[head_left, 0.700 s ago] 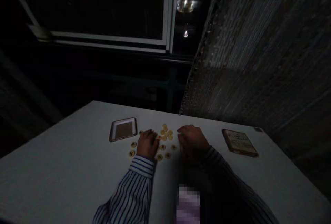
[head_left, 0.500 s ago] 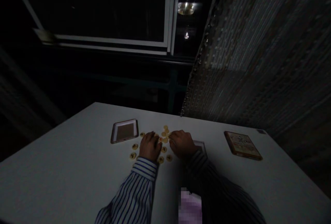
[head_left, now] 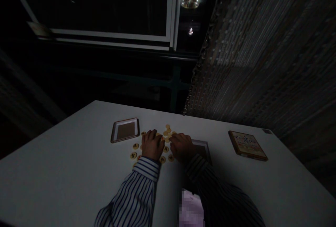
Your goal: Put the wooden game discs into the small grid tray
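Several round, pale wooden Chinese chess pieces (head_left: 166,149) lie loose on the white table, some showing dark characters and others plain. My left hand (head_left: 152,146) rests palm down over the left part of them, its fingers bent and thumb apart, hiding those beneath. To its right, my right hand (head_left: 183,146) has curled fingers, with fingertips and thumb at a plain Chinese chess piece (head_left: 173,133) by the edge of the cluster. Its grip is partly hidden in the dim light. Further plain pieces (head_left: 168,127) lie just beyond the gap between my hands.
A shallow box lid or tray (head_left: 125,131) lies left of the pieces. Partly under my right forearm is another shallow tray (head_left: 207,146). A flat printed box (head_left: 247,144) sits at the right. Beyond the white table (head_left: 65,157) hang a bead curtain (head_left: 236,62) and a dark window.
My right hand has shifted slightly left, uncovering more of the tray beside it. My left hand has moved little over the pieces. The whole view has tilted slightly.
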A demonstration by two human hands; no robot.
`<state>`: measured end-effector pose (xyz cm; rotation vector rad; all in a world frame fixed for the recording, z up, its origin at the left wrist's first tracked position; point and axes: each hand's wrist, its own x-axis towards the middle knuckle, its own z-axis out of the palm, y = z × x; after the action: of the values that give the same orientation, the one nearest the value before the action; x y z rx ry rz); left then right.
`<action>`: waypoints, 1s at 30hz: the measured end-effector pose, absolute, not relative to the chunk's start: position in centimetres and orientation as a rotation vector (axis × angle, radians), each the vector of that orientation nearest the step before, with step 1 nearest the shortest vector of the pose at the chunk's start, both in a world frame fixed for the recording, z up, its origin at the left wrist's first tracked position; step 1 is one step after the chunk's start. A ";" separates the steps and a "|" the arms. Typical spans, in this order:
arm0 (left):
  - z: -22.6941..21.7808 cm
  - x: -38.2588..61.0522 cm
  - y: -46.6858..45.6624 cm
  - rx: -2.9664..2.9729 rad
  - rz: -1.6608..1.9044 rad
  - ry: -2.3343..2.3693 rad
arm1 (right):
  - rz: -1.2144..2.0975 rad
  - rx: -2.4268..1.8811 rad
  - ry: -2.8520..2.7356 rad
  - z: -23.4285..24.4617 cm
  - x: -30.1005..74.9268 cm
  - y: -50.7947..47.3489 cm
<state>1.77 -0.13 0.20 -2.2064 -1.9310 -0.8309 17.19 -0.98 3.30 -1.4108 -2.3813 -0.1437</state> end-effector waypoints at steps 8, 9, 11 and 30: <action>0.8 2.2 -0.4 -2.173 -0.801 -1.951 | -0.115 -1.411 -2.383 3.5 17.4 -1.0; 0.8 2.2 -0.5 -2.167 -0.797 -1.956 | -0.111 -1.411 -2.384 3.5 17.4 -1.0; 0.8 2.3 -0.5 -2.164 -0.788 -1.965 | -0.103 -1.409 -2.384 3.6 17.4 -1.0; 1.0 1.9 -0.1 -2.131 -1.050 -1.868 | -0.118 -1.418 -2.352 3.9 17.7 -1.1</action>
<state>1.86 -0.13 0.98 -2.1309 -1.8677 -1.0503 17.74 -1.09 3.87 -1.4184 -2.3524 -0.1185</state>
